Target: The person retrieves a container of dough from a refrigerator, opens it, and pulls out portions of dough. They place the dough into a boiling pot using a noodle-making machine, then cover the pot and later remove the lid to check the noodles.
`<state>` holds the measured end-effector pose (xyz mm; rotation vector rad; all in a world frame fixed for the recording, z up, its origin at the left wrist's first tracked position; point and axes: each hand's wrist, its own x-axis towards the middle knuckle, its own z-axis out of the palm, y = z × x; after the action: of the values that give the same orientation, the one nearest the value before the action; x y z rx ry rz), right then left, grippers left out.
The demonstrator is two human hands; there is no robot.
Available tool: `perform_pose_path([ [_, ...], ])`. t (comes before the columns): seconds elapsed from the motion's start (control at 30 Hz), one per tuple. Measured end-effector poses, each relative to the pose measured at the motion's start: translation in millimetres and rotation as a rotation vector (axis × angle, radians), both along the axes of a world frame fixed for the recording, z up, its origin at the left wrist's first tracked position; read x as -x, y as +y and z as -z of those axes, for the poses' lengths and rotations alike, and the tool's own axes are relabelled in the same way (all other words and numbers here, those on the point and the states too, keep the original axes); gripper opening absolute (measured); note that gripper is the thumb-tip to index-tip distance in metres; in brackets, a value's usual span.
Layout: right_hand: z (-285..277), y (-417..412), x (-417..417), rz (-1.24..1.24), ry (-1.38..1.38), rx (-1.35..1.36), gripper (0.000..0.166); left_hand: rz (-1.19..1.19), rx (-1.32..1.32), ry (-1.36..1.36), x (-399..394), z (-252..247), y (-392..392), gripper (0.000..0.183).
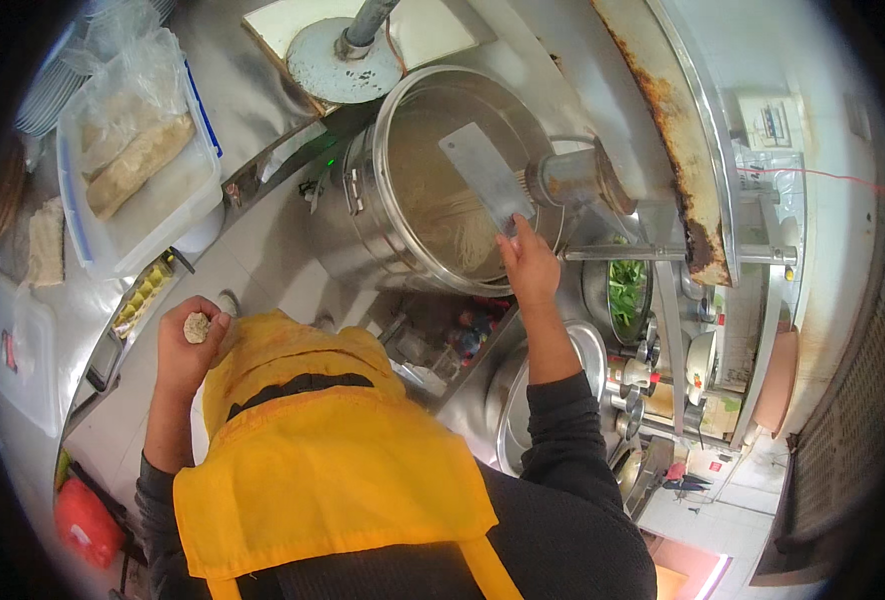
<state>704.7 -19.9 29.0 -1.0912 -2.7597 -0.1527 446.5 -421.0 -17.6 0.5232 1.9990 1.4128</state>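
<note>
My right hand [529,262] grips the narrow lower end of a flat rectangular metal blade [484,169] with a small hole near its far corner. The blade extends over the mouth of a large stainless steel pot [386,187]. Pale noodles [476,232] lie in the pot's cloudy liquid. Beside the blade, a metal cylinder [570,178] points into the pot, with thin strands at its end. At my waist on the left, my left hand [184,352] is closed around a rough beige lump [196,328] that looks like dough; most of it is hidden.
A plastic tub [180,195] holding dough-like rolls [142,165] stands on the left counter, near a plastic lid [22,352]. Right of the pot are a bowl of green leaves [627,289] and a metal basin [517,427]. A rusty-edged metal panel [660,135] overhangs the right side.
</note>
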Motion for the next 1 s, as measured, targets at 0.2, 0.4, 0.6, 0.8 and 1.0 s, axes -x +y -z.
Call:
perform_pose_path([
  [0.2, 3.5, 9.2, -4.4, -0.040, 0.046, -0.015, 0.046, -0.024, -0.019, -0.022, -14.5, 1.5, 7.6, 0.014],
  [0.4, 12.6, 28.4, -57.2, 0.143, 0.102, -0.032, 0.046, 0.012, 0.009, 0.029, -12.9, 0.7, 17.0, 0.014],
  [0.6, -12.5, -12.4, -105.8, 0.342, 0.021, 0.199, 0.042, 0.048, -0.064, -0.022, 4.5, -7.1, 35.2, 0.014],
  [0.8, 56.8, -79.4, 81.4, -0.053, 0.085, 0.512, 0.045, 0.140, -0.117, -0.027, 29.8, -16.6, 26.8, 0.013],
  [1.0, 124.2, -103.2, 271.7, -0.186, 0.187, 0.487, 0.036, 0.250, -0.153, -0.153, 64.9, -48.4, 10.7, 0.065],
])
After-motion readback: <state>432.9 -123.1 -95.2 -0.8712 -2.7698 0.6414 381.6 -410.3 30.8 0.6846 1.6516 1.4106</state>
